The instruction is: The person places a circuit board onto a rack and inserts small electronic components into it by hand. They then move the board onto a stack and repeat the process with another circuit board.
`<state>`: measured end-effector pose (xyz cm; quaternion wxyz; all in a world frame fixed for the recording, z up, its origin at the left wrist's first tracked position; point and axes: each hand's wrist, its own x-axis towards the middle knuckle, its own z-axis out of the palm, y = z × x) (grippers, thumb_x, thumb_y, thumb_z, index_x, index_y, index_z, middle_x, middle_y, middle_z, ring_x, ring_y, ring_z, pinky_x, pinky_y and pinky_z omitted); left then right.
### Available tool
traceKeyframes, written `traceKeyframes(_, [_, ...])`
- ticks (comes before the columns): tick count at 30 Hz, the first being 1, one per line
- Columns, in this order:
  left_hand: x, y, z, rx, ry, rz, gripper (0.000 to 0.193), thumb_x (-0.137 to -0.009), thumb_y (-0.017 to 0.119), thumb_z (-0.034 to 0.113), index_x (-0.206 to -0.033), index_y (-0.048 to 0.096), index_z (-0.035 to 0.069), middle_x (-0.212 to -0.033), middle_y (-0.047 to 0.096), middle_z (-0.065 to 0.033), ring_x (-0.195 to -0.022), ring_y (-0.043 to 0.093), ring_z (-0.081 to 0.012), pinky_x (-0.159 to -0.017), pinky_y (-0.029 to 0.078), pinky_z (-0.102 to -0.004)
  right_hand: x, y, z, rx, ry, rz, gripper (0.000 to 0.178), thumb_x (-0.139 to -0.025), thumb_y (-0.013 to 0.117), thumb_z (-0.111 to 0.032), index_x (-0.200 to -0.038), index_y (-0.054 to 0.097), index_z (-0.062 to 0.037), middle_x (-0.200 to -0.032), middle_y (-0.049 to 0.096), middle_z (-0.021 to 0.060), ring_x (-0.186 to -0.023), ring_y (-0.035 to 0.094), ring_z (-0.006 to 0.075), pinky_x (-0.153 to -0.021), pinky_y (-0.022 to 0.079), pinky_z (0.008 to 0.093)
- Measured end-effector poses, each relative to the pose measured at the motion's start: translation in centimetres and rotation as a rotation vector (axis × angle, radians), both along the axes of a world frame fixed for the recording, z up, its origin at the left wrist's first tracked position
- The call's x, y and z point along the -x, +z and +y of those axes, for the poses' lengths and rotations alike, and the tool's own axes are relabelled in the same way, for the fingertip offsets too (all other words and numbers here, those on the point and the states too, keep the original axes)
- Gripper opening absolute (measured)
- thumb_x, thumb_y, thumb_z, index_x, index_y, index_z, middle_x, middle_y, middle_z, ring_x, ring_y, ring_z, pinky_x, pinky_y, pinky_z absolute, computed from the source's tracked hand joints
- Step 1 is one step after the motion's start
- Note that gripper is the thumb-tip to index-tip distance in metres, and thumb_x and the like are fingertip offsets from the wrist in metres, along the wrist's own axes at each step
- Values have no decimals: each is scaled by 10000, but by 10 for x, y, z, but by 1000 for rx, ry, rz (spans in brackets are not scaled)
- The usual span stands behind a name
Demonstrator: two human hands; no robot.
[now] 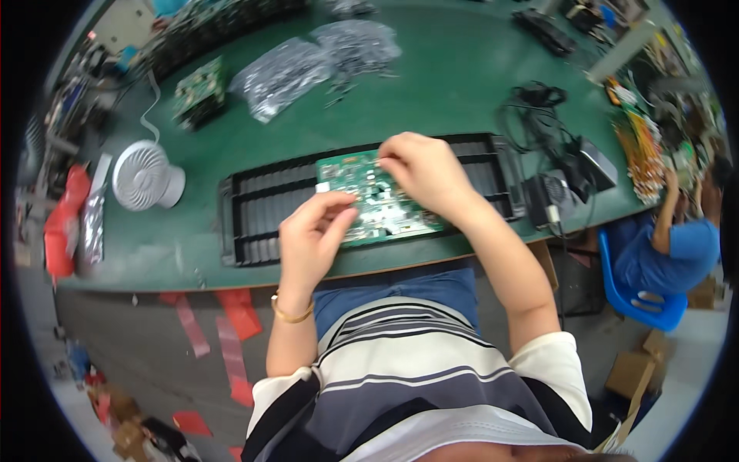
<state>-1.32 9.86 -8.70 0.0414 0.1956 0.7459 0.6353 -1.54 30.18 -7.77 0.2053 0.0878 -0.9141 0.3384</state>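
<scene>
A green circuit board (383,221) crowded with small parts lies across a long black ribbed tray (258,204). Over the board's left side, my left hand (312,227) has thumb and forefinger drawn close together at its surface. My right hand (427,173) reaches over the upper edge with curled fingers, thumb and forefinger pinched at the board. Whatever either pinch holds is too small or hidden to make out. A small white connector (322,187) shows at the board's left edge.
Left of the tray stands a white fan (142,177); another green circuit board assembly (200,91) is behind it. Clear plastic bags (289,73) lie beyond the tray. Black adapters and cables (550,185) crowd its right. A person in blue (670,250) sits at far right.
</scene>
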Motion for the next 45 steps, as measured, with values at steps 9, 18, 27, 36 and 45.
traceKeyframes(9, [1, -4, -3, 2, -8, 56, 156, -801, 677, -48, -950, 684, -2, -869, 671, -47, -632, 545, -74, -548, 423, -173, 3, -3, -4, -108, 17, 65, 61, -806, 657, -31, -861, 629, -31, -795, 622, 54, -588, 547, 190, -562, 452, 297])
traceKeyframes(18, [2, -4, -3, 18, -12, 67, 161, -800, 679, -44, -954, 686, 3, -865, 671, -44, -632, 544, -73, -539, 413, -171, 3, -6, -5, -141, 20, 126, 68, -801, 657, -28, -857, 619, -36, -805, 619, 48, -589, 546, 202, -561, 453, 304])
traceKeyframes(27, [2, -2, -2, 10, -13, 72, 159, -800, 680, -42, -952, 686, 5, -866, 671, -42, -637, 543, -72, -545, 419, -172, 2, -9, -6, -206, 24, 125, 82, -784, 667, -41, -850, 619, -44, -793, 605, 44, -594, 557, 217, -566, 464, 312])
traceKeyframes(36, [0, -2, -8, -20, -16, 24, 159, -805, 672, -48, -957, 681, -2, -875, 672, -40, -650, 551, -74, -561, 433, -174, 0, 6, -8, -314, 96, 21, 74, -761, 688, -99, -759, 627, -57, -762, 580, 49, -612, 569, 234, -590, 480, 331])
traceKeyframes(45, [-1, 2, -2, -65, -54, -108, 181, -831, 630, -75, -1001, 640, -12, -886, 670, -64, -736, 616, -102, -640, 483, -192, 168, -32, -12, -458, 120, 45, 184, -783, 538, -104, -773, 689, 0, -832, 689, 191, -757, 656, 383, -683, 529, 443])
